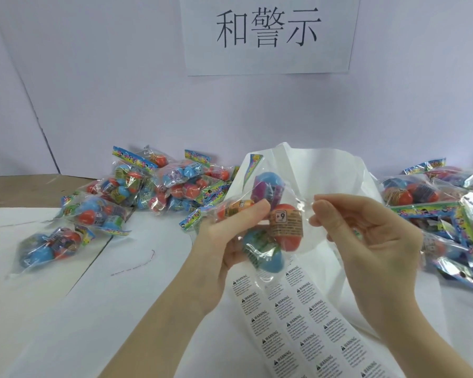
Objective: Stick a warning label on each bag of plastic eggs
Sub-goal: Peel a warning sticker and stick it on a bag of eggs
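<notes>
The left hand [230, 236] grips a clear bag of plastic eggs [268, 214], fingers curled round its left side with the fingertips pressing on the front. Inside the bag sit blue, purple and orange eggs. The right hand [366, 236] pinches the bag's clear right edge between thumb and forefinger, its other fingers loosely curled. The bag hangs in the air between both hands, above a sheet of warning labels [298, 317] that lies on the white table [66, 309]. Just behind the bag stands a white plastic sack [325, 170]. One pile of egg bags [137, 192] lies to the left, and another pile [453, 214] to the right. A paper sign [268, 34] with Chinese characters hangs on the wall.
</notes>
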### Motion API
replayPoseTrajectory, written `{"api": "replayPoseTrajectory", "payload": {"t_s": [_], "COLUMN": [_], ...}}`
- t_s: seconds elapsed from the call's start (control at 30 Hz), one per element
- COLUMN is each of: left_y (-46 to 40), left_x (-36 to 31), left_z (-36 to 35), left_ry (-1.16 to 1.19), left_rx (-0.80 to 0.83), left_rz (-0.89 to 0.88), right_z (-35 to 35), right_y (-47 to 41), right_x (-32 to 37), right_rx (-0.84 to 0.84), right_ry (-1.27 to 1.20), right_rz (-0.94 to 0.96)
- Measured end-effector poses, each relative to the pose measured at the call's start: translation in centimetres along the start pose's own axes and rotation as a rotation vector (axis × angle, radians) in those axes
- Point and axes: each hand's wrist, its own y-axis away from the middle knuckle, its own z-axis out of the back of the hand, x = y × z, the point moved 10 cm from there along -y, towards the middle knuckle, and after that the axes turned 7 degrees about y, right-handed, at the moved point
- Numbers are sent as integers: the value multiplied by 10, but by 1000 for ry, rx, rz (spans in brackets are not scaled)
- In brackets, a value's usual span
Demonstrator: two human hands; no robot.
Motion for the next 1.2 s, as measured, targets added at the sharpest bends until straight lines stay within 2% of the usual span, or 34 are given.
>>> {"api": "replayPoseTrajectory", "payload": {"t_s": [0.07,0.17,0.23,0.27,0.33,0.43,0.53,0.63,0.77,0.9,1.07,1.2], "left_y": [0,-1,-1,-2,-2,0,3,5,4,3,2,2], "left_x": [3,6,6,5,3,3,10,18,26,24,21,20], "left_z": [1,2,5,8,14,13,5,3,4,2,0,3], "left_ry": [22,-49,-51,-36,8,68,145,259,192,195,188,179], "left_rx": [-1,-12,-64,-102,-175,-210,-182,-190,-178,-179,-171,-187], "left_rz": [47,74,63,40,-14,-50,8,70,117,98,56,33], "right_z": [0,-4,1,7,10,-16,-41,-39,-30,-31,-29,-38], "right_y": [-1,-2,-2,-3,-4,14,35,39,37,37,33,41], "right_x": [-4,-28,-40,-37,-7,34,41,39,42,44,39,42], "right_rx": [14,58,26,-16,-81,-17,38,-23,-65,-53,-51,-42], "right_ry": [-57,-162,-83,24,308,568,810,854,817,809,719,856], "right_rz": [-58,-273,-326,-263,12,475,732,767,802,822,734,852]}}
